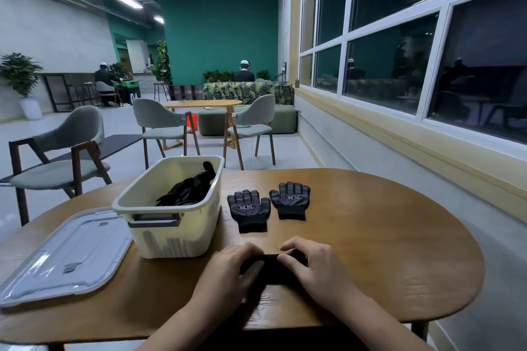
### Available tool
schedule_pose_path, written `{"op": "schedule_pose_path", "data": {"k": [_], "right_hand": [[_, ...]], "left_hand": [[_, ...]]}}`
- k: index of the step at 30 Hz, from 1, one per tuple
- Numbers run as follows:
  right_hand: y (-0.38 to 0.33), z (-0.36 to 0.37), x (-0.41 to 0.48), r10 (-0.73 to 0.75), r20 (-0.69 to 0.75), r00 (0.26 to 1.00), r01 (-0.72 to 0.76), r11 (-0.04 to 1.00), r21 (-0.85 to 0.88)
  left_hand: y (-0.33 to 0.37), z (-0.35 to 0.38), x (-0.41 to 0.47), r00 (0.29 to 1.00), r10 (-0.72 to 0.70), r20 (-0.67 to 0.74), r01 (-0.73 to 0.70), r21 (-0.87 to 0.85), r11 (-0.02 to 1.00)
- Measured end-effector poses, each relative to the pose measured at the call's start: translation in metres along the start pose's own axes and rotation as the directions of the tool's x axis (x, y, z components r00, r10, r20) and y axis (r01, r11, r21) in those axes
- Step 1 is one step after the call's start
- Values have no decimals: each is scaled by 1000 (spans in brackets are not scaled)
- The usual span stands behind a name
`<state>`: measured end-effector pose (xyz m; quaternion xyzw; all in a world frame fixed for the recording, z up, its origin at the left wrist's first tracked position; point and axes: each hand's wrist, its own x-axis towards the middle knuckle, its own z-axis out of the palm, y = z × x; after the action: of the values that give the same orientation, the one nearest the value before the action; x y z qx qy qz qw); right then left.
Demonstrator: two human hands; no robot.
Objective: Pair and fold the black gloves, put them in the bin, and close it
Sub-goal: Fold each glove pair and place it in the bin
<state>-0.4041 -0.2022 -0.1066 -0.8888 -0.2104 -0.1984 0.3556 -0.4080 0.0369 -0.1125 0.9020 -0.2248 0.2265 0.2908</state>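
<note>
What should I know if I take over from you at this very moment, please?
Hands: the left hand and the right hand both grip a black bundle at the near edge of the table, mid-fold.
Things: the bin is open, with binned gloves inside. The lid lies to its left. A near glove and a far glove lie flat to its right.
Done: some gloves binned.
Left: finish the fold, bin it, pair and fold the two flat gloves, bin them, and close the lid.
</note>
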Motion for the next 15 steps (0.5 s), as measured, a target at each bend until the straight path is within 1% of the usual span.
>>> {"op": "schedule_pose_path", "data": {"k": [2,4,7,12,15], "right_hand": [[0,3,2,-24,-18,1000,23,998,-60],[1,6,0,-65,-38,997,58,986,-156],[0,8,-4,-141,-65,988,118,953,-278],[1,8,-10,-165,-17,986,151,935,-320],[-3,7,-6,-121,16,993,119,934,-336]], "left_hand": [[-3,3,2,1000,-4,-14,5,66,998],[-8,6,2,1000,20,-24,-16,152,988],[-11,7,2,999,27,34,-35,255,966],[-4,4,10,989,-37,140,-4,281,960],[-4,4,15,982,-41,186,-14,285,959]]}}
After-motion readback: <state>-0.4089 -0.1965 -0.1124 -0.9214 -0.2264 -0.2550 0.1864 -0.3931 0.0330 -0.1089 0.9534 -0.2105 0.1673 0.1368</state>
